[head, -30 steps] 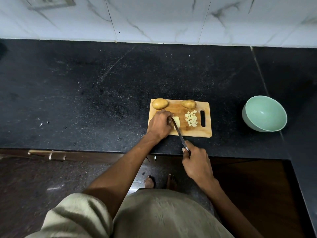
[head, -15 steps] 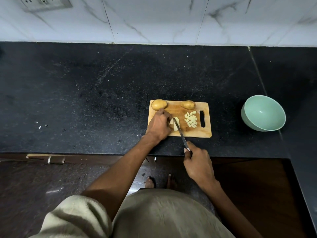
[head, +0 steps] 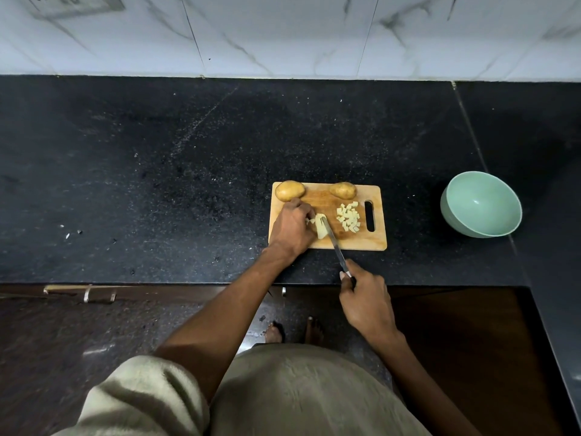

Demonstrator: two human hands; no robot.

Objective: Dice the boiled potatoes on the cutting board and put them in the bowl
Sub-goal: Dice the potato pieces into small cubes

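The dicing step is in hand. At the centre of the frame, a peeled potato piece (head: pixel 320 227) is held down on the cutting board (head: pixel 361 243) by the curled fingers of the left hand (head: pixel 290 229), while a knife (head: pixel 334 243) is gripped by the right hand (head: pixel 366 302) with the blade laid across the piece. A pile of cubes (head: pixel 348 216) lies just right of the blade. Two whole potatoes (head: pixel 290 190) sit along the board's upper edge (skins on). The bowl (head: pixel 481 204), right of frame, holds nothing. Next, a downward cut is judged necessary, clear of the left fingertips.
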